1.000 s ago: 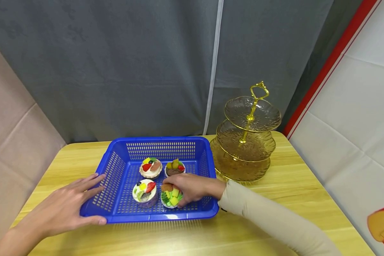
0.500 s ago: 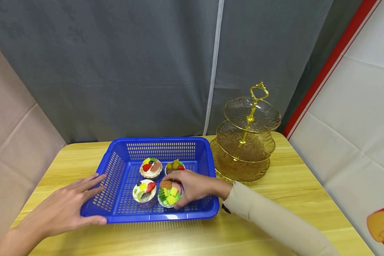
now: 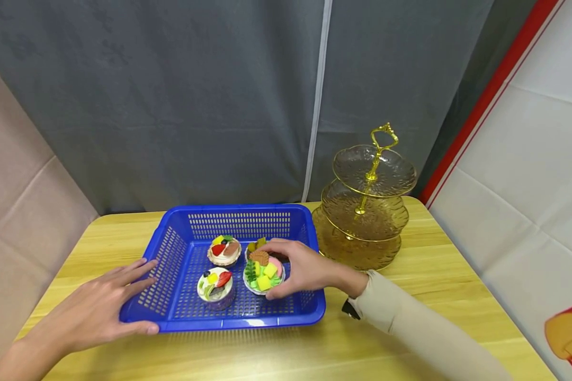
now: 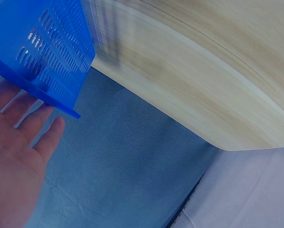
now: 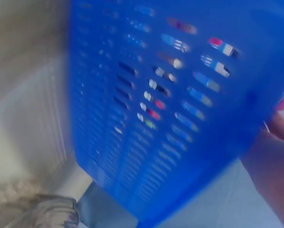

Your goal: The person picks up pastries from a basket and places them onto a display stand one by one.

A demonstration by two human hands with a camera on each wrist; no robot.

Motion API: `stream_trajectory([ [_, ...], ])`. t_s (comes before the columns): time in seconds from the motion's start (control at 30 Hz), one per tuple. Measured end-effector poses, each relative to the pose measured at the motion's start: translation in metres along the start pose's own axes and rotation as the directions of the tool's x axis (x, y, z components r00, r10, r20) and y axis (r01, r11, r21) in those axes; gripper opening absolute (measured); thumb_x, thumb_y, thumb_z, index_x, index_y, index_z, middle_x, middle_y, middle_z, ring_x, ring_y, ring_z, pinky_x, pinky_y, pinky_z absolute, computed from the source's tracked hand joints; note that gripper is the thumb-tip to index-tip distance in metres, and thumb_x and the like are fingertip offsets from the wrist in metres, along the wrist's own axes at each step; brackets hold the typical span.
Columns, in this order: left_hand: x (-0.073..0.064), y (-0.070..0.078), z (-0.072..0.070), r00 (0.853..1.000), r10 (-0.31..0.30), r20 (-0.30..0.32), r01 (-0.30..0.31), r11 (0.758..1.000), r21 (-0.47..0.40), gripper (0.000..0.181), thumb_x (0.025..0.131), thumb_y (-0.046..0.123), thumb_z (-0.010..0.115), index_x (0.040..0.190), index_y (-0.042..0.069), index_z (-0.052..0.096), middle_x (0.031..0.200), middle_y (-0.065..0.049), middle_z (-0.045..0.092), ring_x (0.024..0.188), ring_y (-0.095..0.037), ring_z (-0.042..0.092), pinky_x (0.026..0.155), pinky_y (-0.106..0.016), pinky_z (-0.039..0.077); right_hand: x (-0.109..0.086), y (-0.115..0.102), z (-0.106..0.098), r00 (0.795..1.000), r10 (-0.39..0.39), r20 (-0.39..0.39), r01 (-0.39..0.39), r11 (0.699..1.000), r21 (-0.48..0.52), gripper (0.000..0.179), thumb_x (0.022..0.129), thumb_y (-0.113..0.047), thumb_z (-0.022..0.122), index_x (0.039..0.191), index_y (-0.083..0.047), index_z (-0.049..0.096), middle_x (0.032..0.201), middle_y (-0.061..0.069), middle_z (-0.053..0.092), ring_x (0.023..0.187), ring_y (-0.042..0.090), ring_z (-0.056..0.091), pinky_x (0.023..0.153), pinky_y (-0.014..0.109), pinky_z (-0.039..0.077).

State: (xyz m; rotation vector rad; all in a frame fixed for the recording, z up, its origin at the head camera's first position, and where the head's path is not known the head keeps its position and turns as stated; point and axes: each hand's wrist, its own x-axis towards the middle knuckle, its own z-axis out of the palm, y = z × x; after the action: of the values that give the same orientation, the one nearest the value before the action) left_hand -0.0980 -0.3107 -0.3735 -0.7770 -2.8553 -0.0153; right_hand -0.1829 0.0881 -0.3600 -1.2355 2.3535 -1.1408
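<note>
Green-topped cake [image 3: 264,275]: shifts right and either up or farther off, into the right half of the blue basket [image 3: 238,207], seemingly raised from its floor; the pick-up looks under way.
Right hand [image 3: 303,269]: thumb and fingers pinch the cake from its right side.
Left hand [image 3: 95,304]: fingers spread, nearly straight, touching the basket's left rim.

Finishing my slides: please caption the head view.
Right hand holds a fruit-topped cupcake over a blue perforated basket, left hand at its left rim.
</note>
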Motion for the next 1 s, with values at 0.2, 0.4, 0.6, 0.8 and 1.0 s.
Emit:
stream_trajectory([
  [0.2,0.0,0.0,0.001,1.0,0.001,-0.002,-0.001,1.0,0.0,0.09,0.069,0.079,0.068,0.122,0.007,0.071,0.143,-0.015,0.053,0.122,-0.047,0.054,0.087,-0.062,0.049,-0.016,-0.008,-0.017,0.996,-0.007,-0.085,0.007,1.0,0.001,0.07,0.073,-0.031,0.086,0.134,-0.012,0.058,0.117,-0.008,0.059,0.104,0.011,0.056,0.091,0.029,0.05],
  [0.4,0.0,0.0,0.0,1.0,0.001,0.0,-0.001,1.0,0.001,0.09,0.069,0.079,0.067,0.123,0.007,0.071,0.144,-0.015,0.053,0.122,-0.047,0.053,0.086,-0.063,0.049,-0.035,-0.017,-0.04,0.985,0.021,-0.169,-0.018,1.0,0.018,0.07,0.072,-0.03,0.09,0.133,-0.013,0.059,0.116,-0.005,0.06,0.101,0.015,0.058,0.086,0.032,0.054],
  [0.6,0.0,0.0,0.001,1.0,0.009,-0.01,-0.009,1.0,-0.001,0.09,0.069,0.079,0.067,0.123,0.007,0.071,0.144,-0.015,0.053,0.123,-0.046,0.053,0.087,-0.062,0.049,-0.054,-0.025,-0.067,0.964,0.05,-0.262,-0.049,0.999,0.011,0.069,0.071,-0.026,0.092,0.131,-0.013,0.062,0.114,-0.003,0.061,0.098,0.017,0.06,0.084,0.031,0.054],
  [0.8,0.0,0.0,0.0,1.0,0.009,-0.012,-0.009,1.0,0.001,0.09,0.069,0.079,0.068,0.122,0.007,0.071,0.144,-0.015,0.053,0.123,-0.046,0.053,0.087,-0.062,0.049,-0.074,-0.032,-0.095,0.93,0.078,-0.36,-0.083,0.997,0.0,0.066,0.073,-0.018,0.09,0.132,-0.009,0.061,0.117,0.001,0.062,0.099,0.018,0.062,0.084,0.026,0.054],
  [1.0,0.0,0.0,0.0,1.0,0.006,-0.011,-0.006,1.0,0.0,0.09,0.069,0.079,0.068,0.122,0.006,0.071,0.143,-0.015,0.053,0.123,-0.047,0.053,0.086,-0.062,0.05,-0.091,-0.036,-0.121,0.87,0.067,-0.489,-0.145,0.982,-0.124,0.067,0.074,-0.014,0.089,0.135,-0.008,0.06,0.117,0.001,0.062,0.1,0.012,0.061,0.089,0.015,0.048],
])
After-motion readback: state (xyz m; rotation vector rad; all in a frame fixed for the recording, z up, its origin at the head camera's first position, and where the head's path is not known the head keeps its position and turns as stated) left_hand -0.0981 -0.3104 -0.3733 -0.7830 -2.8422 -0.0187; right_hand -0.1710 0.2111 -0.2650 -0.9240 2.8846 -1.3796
